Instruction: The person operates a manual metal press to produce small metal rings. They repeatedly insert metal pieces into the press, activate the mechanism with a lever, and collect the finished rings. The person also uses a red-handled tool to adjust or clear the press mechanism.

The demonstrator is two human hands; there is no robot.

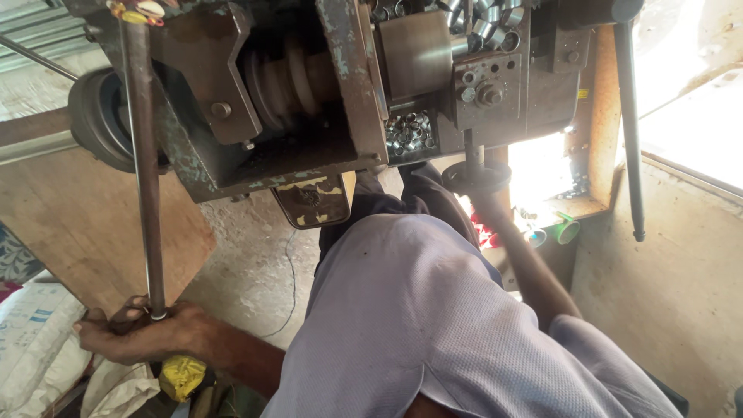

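Observation:
My left hand (135,333) is at the lower left, closed around the bottom end of a long, thin metal rod (143,155). The rod runs straight up to the top of a worn grey-green machine (348,93). My right arm stretches forward past my lilac shirt to a dark round handwheel (476,176) under the machine's front. My right hand (489,203) meets the underside of that wheel, and the wheel and strong glare hide its fingers.
A tray of several small shiny metal rings (410,133) sits in the machine. There is a black pulley (101,116) on the left and a black lever bar (631,124) hanging on the right. A green cup (566,230), a yellow rag (182,375), white sacks (31,348) and a wooden board (77,224) lie around.

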